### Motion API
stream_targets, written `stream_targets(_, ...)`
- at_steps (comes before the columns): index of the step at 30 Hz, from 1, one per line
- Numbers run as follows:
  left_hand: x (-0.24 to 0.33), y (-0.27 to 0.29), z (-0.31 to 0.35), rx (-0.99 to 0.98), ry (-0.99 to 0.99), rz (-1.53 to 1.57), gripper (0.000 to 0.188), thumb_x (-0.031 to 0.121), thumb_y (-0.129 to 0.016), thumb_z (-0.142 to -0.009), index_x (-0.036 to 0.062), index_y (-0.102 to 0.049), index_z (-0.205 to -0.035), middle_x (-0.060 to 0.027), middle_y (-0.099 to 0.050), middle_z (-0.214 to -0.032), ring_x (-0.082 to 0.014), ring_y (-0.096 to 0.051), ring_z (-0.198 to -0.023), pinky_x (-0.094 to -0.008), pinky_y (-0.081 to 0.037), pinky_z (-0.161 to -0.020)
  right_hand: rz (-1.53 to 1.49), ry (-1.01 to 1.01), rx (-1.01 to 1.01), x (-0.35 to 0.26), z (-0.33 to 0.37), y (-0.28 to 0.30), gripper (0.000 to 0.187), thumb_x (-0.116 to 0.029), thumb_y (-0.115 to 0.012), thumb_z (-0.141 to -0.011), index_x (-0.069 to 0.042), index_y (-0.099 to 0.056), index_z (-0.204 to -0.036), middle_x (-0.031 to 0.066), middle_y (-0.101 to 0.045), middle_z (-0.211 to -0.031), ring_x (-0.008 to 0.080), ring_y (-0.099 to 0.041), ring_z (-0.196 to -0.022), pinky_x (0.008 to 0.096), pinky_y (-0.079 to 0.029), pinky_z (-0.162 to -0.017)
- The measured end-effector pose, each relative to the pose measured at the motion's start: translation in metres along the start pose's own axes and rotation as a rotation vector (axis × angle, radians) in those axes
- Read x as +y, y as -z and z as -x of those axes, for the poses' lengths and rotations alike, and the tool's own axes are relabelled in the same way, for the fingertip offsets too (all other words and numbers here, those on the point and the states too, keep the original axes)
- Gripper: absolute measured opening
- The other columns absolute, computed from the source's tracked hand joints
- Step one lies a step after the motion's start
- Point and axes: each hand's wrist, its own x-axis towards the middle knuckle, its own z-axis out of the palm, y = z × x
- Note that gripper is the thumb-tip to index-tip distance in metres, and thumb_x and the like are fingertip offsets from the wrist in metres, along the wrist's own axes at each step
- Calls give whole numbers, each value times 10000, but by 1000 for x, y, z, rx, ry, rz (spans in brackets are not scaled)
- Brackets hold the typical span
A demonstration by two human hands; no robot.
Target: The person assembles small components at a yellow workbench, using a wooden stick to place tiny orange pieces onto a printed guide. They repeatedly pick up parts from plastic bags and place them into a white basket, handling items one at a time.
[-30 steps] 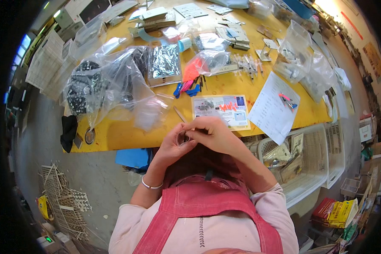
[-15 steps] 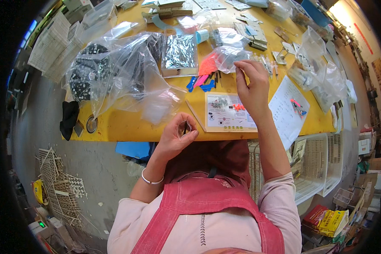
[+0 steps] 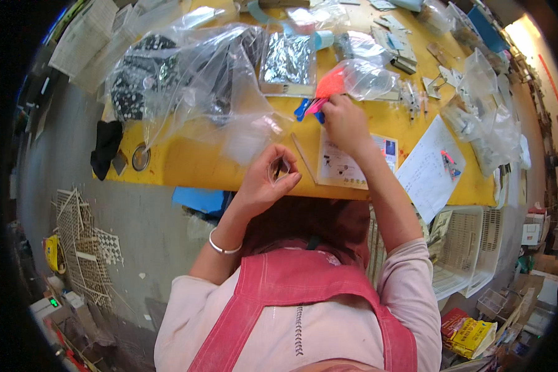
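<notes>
- L hand: small clear pouch grasped, mouth held open, facing up, above table's near edge; contents too dark to ID.
- R hand: fingertips set at pink pcs; can't tell if any is pinched.
- Pink pcs: seen on yellow table, beside blue pcs; long axis slanted, near end to L.
- Rel. to pouch, pink pcs are placed beyond & to R, well apart; R hand nearer.
</notes>
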Motion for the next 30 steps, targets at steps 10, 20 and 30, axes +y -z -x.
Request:
stream_targets(10, -8, 2, -11, 41, -87, -9, 260, 18, -727, -927, 50, -545, -1110, 5, -554, -978, -88, -530, -907, -250, -453, -833, -783, -351, 43, -41, 10, 45, 282, 65, -638, -932, -53, -677, -1185, 2, -613, -855, 98, -621, -801, 263, -491, -717)
stream_targets(20, -15, -2, -14, 106, -249, -102, 276, 114, -746, -941, 22, -587, -1147, -32, -598, -999, -112, -578, -916, -283, -505, -844, -1061, -276, 47, -127, 35, 75, 227, 14, -721, -905, 1, -696, -1131, 83, -660, -897, 143, -629, -743, 274, -496, -634)
stream_targets(30, 10, 6, 2, 39, -202, -221, 249, 66, -762, -904, 26, -588, -1077, -41, -596, -938, -122, -583, -885, -284, -505, -822, -412, -112, 269, -45, -93, 53, 157, -160, -685, -930, -27, -745, -872, 169, -717, -895, 314, -697, -776, 456, -524, -684)
